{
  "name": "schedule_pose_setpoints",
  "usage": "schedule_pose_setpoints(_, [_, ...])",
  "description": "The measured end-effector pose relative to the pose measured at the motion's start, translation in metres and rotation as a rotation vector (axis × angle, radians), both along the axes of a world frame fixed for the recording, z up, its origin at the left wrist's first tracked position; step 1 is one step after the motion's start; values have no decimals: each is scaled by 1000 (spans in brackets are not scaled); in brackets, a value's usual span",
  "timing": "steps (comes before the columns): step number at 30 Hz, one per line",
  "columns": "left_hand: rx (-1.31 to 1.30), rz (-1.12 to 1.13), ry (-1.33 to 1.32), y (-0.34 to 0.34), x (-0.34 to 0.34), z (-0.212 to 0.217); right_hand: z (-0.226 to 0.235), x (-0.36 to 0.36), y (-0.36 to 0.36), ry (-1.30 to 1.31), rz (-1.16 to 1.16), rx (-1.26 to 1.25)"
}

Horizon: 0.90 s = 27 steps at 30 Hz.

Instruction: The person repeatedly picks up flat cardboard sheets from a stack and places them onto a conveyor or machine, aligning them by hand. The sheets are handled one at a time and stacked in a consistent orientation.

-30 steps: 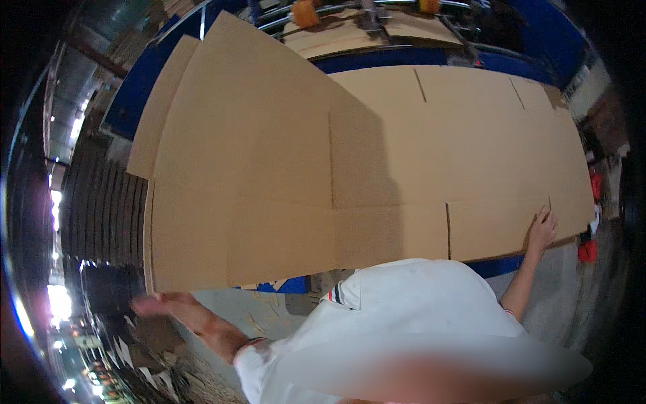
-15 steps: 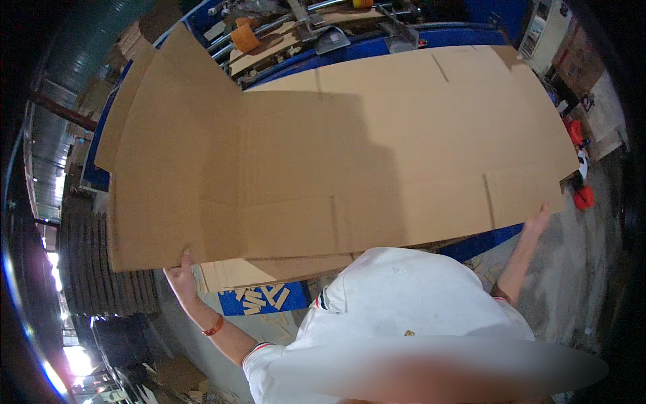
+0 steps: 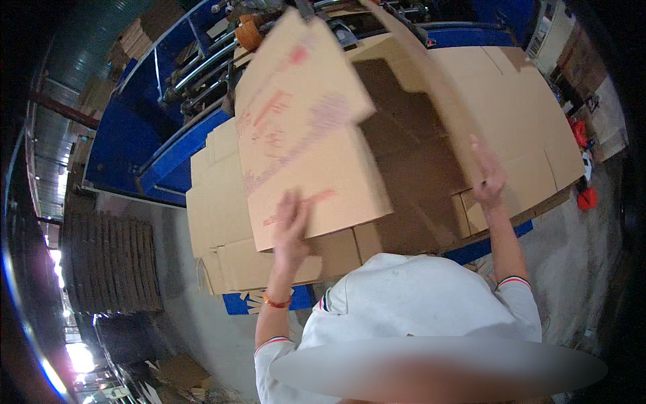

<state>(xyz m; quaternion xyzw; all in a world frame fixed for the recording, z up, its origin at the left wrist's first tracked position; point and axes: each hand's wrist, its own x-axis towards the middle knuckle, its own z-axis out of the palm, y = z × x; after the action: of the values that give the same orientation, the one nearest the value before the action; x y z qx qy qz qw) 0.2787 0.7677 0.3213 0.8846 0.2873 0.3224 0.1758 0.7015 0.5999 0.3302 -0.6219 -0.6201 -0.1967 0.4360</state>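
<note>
Blurred red-and-purple markings point(image 3: 272, 108) on cardboard point(image 3: 336, 165)

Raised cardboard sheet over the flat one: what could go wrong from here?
The top of the raised sheet looks close to the orange roller in this view, so it might snag there.

The left hand and right hand are bare at the cardboard, so an edge could scrape the fingers.

The raised sheet stands over the flat sheet and may drag it out of place if they rub.
</note>
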Motion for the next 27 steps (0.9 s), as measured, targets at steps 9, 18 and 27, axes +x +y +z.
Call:
schedule_pose_setpoints(9, [18, -50, 464, 5, 35, -20, -42, -42, 29, -465, 62, -468])
schedule_pose_setpoints(18, [105, 19, 459, 72, 67, -23, -40, -21, 93, -364, 72, -434])
schedule_pose_setpoints(27, [358, 144, 435, 160, 110, -32, -58, 25, 204, -607, -178, -237])
